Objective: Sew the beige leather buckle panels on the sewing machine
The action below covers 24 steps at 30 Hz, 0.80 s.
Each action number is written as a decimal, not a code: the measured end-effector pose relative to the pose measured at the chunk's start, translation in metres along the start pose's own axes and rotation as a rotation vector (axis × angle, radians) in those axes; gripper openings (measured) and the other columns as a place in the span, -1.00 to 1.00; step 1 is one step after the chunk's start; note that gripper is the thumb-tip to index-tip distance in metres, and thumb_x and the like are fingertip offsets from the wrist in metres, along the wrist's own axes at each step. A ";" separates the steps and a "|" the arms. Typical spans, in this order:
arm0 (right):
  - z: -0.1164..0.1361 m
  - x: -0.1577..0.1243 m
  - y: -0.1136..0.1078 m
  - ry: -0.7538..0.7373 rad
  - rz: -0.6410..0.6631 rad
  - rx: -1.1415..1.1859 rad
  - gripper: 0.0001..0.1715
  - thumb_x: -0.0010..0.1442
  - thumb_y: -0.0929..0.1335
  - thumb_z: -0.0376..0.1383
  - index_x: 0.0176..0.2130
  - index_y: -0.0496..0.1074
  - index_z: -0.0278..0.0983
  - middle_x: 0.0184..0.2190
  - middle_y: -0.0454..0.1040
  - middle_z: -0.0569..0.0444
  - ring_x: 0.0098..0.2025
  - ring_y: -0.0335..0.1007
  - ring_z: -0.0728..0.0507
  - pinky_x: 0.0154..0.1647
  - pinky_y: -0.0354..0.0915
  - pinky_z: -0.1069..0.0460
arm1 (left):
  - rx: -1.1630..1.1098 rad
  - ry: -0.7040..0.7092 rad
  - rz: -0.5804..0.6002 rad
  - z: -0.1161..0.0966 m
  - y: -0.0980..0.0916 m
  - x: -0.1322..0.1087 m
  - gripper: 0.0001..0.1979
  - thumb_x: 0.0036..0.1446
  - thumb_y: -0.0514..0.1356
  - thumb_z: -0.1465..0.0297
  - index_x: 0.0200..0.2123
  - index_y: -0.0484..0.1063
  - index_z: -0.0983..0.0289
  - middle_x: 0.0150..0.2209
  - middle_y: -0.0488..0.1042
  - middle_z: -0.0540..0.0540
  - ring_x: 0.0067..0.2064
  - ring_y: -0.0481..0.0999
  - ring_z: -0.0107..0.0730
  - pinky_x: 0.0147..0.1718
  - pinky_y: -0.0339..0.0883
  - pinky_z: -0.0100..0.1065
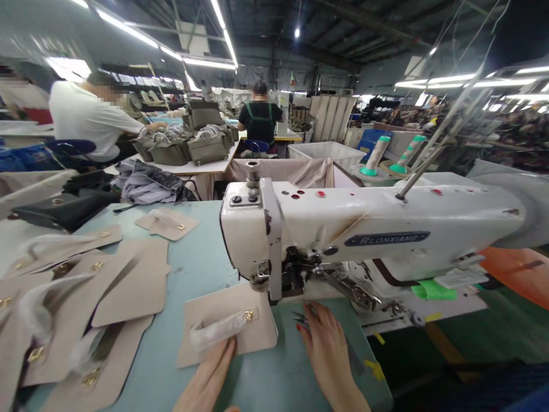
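Note:
A beige bag flap panel [261, 337] lies on the pale green table in front of the sewing machine [377, 223]. It carries a handle [221, 331] in clear wrap and a small gold buckle [249, 315]. My left hand [210, 369] rests at the panel's near edge, fingers stretched out and touching it beside the handle. To the right of the panel, my right hand [323, 343] is closed around thread snips [301, 318], whose metal blades point left from under the fingers. The machine's head stands over the panel's far right corner.
Several similar beige panels [132, 274] with wrapped handles overlap at the left. One more panel [167, 223] lies farther back. Behind are a dark bag [51, 206], a grey cloth [150, 182], thread cones [376, 155] and two seated co-workers. The table's right edge is near my right hand.

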State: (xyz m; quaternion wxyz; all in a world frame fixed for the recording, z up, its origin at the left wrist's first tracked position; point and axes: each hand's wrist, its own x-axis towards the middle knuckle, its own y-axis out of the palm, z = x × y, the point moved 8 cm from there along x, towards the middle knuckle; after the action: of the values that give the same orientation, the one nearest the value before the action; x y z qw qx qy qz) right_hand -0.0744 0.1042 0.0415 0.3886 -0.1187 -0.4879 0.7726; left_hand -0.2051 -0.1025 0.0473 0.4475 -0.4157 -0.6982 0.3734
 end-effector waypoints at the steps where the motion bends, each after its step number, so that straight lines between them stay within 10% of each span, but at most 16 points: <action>1: 0.013 0.004 0.003 -0.019 0.034 0.140 -0.67 0.27 0.22 -0.28 -0.07 0.46 -0.32 -0.08 0.45 -0.12 -0.04 0.35 -0.24 -0.01 0.22 -0.06 | 0.063 -0.024 -0.015 0.007 0.010 0.005 -0.28 0.24 0.04 0.31 0.36 -0.27 0.19 0.35 -0.01 0.25 0.29 0.11 0.09 0.11 0.28 0.02; 6: 0.062 0.012 0.028 0.084 0.213 0.818 -0.48 0.35 0.12 -0.07 -0.40 0.38 -0.35 -0.47 0.37 0.04 -0.40 0.26 -0.03 -0.40 0.17 0.13 | 0.156 0.056 -0.082 0.031 0.001 0.069 -0.25 0.20 0.14 0.22 0.35 -0.15 0.23 0.35 -0.05 0.28 0.34 -0.09 0.21 0.19 -0.01 0.27; 12: 0.068 0.005 0.069 0.458 0.291 1.351 -0.56 0.19 0.30 0.00 -0.33 0.40 -0.34 -0.46 0.37 0.10 -0.44 0.25 -0.01 -0.45 0.21 0.16 | 0.084 0.161 0.058 0.031 -0.043 0.098 -0.46 0.17 0.17 0.18 0.22 0.21 0.10 0.18 0.33 0.13 0.22 0.24 -0.03 0.11 0.28 -0.02; 24: 0.085 0.020 0.037 0.402 0.451 1.316 -0.74 0.17 0.30 -0.20 -0.27 0.47 -0.33 -0.43 0.44 0.09 -0.47 0.29 0.01 -0.52 0.22 0.19 | 0.053 0.066 0.189 0.031 -0.045 0.098 -0.46 0.18 0.13 0.12 0.22 0.23 0.08 0.17 0.37 0.11 0.17 0.35 -0.06 0.10 0.29 0.00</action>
State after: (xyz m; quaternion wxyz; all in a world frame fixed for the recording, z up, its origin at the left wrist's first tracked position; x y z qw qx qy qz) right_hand -0.1536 0.0545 0.0563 0.2928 -0.0975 0.1955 0.9309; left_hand -0.2701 -0.0344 0.1080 0.4438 -0.4800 -0.6306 0.4183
